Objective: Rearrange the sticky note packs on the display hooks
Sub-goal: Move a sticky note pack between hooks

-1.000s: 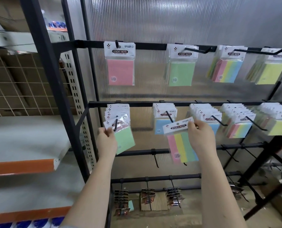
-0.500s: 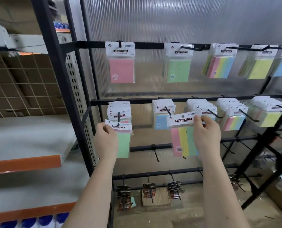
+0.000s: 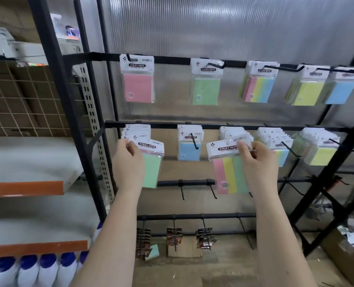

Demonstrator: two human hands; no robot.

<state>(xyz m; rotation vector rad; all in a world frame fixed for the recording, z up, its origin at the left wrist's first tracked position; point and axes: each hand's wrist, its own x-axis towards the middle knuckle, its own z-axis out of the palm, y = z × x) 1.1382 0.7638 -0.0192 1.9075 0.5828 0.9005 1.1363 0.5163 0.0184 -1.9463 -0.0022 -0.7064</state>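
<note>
Fingers [image 3: 247,146] pinch the striped pack's [image 3: 227,172] header (top right corner).

Just the one head cam, close in behind both raised hands, facing the display rack [image 3: 192,129] straight ahead.

sticky note packs [image 3: 230,162]: glossy clear plastic sleeves, white card headers, matt pastel paper | display hooks [image 3: 194,141]: matt black metal | back panel [image 3: 213,27]: ribbed see-through plastic | side shelves [image 3: 27,158]: smooth grey, orange edge | bottles [image 3: 27,272]: shiny white plastic, blue caps
</note>
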